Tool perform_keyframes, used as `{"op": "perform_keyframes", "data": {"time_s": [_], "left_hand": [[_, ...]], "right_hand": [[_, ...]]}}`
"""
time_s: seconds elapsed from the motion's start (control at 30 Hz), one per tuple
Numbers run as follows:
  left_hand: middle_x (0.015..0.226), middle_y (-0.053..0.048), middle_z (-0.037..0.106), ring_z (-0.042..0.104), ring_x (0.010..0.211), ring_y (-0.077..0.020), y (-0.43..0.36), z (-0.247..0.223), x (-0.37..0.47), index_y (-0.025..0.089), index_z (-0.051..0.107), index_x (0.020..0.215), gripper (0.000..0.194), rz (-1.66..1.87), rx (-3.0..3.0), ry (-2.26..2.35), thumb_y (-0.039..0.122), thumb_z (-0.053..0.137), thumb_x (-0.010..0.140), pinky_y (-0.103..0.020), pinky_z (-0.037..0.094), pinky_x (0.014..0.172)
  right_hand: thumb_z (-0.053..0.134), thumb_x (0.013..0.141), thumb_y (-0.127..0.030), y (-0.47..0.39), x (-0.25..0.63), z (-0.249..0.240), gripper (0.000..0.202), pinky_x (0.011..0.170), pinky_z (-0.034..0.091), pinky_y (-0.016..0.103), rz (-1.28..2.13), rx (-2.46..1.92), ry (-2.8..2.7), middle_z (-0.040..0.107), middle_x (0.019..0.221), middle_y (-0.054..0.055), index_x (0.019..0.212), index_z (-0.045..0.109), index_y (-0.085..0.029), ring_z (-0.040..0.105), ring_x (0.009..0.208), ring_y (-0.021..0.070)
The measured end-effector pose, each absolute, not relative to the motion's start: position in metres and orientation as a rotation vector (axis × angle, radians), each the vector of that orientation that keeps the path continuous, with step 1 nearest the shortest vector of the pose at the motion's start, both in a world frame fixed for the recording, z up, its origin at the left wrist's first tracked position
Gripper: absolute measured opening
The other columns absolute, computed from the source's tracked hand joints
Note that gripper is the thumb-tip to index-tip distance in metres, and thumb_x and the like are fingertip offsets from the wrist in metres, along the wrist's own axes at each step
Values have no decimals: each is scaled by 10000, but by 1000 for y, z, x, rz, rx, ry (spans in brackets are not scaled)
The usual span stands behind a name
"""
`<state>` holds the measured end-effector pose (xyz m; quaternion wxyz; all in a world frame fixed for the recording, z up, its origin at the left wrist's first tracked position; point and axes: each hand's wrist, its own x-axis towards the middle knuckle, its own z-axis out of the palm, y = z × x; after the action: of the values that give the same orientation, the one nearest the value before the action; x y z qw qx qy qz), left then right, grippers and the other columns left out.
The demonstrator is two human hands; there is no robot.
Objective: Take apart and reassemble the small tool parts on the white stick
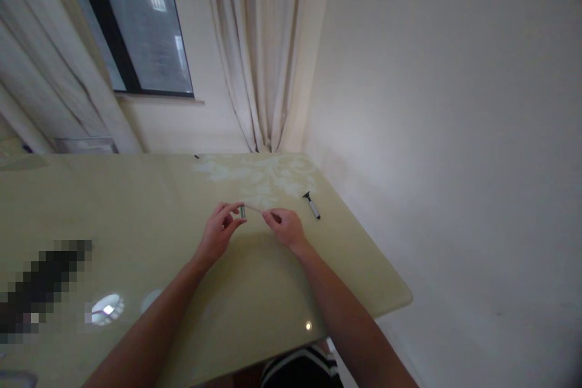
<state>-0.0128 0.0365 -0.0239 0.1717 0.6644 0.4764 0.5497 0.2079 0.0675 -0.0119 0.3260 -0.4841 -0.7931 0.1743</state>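
Bare forearms (350, 309), hands (287, 229) over glossy pale table (245, 309), beige curtains (266, 42), dark-framed window (140, 30)

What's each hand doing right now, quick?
Left hand: closed, holding what looks like a small spool between thumb and fingers.
Right hand: closed, pinching a thin strand stretched between the hands.

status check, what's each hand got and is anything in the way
Left hand: holding small spool-like piece. Right hand: pinching thin strand that runs to it. Razor off to the right, not in the way.
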Motion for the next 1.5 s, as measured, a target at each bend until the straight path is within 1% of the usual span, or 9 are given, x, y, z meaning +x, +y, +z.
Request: {"op": "perform_keyframes", "data": {"time_s": [0.17, 0.27, 0.63, 0.73, 0.87, 0.97, 1.17, 1.3, 1.5], "left_hand": [[938, 1, 576, 469, 591, -89, 37, -25, -13, 232, 708, 1185, 335, 1558, 1890, 1353, 345, 712, 870, -248, 454, 586], [930, 3, 573, 466, 584, -89, 37, -24, -13, 231, 713, 1170, 323, 1562, 1880, 1353, 351, 710, 870, -248, 452, 580], [932, 2, 574, 469, 581, -88, 38, -26, -14, 233, 716, 1175, 346, 1556, 1839, 1362, 361, 722, 854, -245, 447, 568], [928, 3, 573, 467, 573, -85, 37, -25, -14, 231, 720, 1159, 338, 1551, 1839, 1363, 366, 723, 850, -246, 446, 566], [943, -4, 576, 470, 585, -91, 37, -23, -13, 232, 717, 1165, 343, 1554, 1847, 1370, 388, 714, 859, -250, 454, 577], [930, -1, 576, 471, 583, -93, 37, -24, -13, 228, 715, 1162, 348, 1554, 1851, 1372, 404, 709, 862, -251, 456, 577], [929, -2, 582, 470, 580, -94, 38, -25, -13, 233, 718, 1155, 335, 1561, 1844, 1378, 390, 713, 859, -250, 453, 569], [930, 0, 578, 476, 587, -94, 38, -25, -13, 232, 716, 1158, 333, 1562, 1838, 1368, 372, 718, 855, -247, 452, 570], [939, 1, 572, 474, 594, -92, 37, -24, -13, 231, 714, 1171, 333, 1556, 1853, 1358, 360, 720, 864, -245, 444, 573]], "right_hand": [[492, 1013, -522, 67, 207, -11, 471, 608, 261, 265, 462, -1226, -2126, 607, 687, 11, 762, 713, -191, 491, 653, 136], [478, 1022, -522, 67, 207, -11, 482, 601, 249, 273, 412, -1316, -2059, 608, 688, 15, 758, 709, -191, 483, 646, 139], [503, 1009, -524, 66, 206, -13, 471, 606, 254, 270, 422, -1219, -2122, 618, 691, 15, 746, 704, -188, 491, 649, 134], [472, 1020, -533, 67, 206, -13, 501, 598, 240, 277, 403, -1304, -2075, 605, 677, 16, 745, 707, -186, 479, 639, 137], [501, 1011, -517, 67, 206, -13, 466, 611, 248, 272, 450, -1212, -2152, 602, 680, 8, 753, 708, -190, 484, 645, 133], [480, 1019, -522, 67, 206, -13, 491, 608, 243, 276, 406, -1305, -2085, 594, 669, 13, 731, 694, -187, 475, 639, 137], [481, 1017, -525, 66, 205, -14, 499, 613, 254, 274, 402, -1259, -2103, 613, 684, 24, 711, 685, -187, 484, 644, 140], [493, 1009, -526, 67, 205, -14, 465, 615, 258, 272, 411, -1226, -2110, 628, 707, 21, 762, 708, -196, 497, 661, 141], [500, 1005, -512, 66, 207, -11, 469, 600, 244, 277, 384, -1292, -2069, 602, 678, 13, 714, 678, -189, 483, 642, 135]]}}
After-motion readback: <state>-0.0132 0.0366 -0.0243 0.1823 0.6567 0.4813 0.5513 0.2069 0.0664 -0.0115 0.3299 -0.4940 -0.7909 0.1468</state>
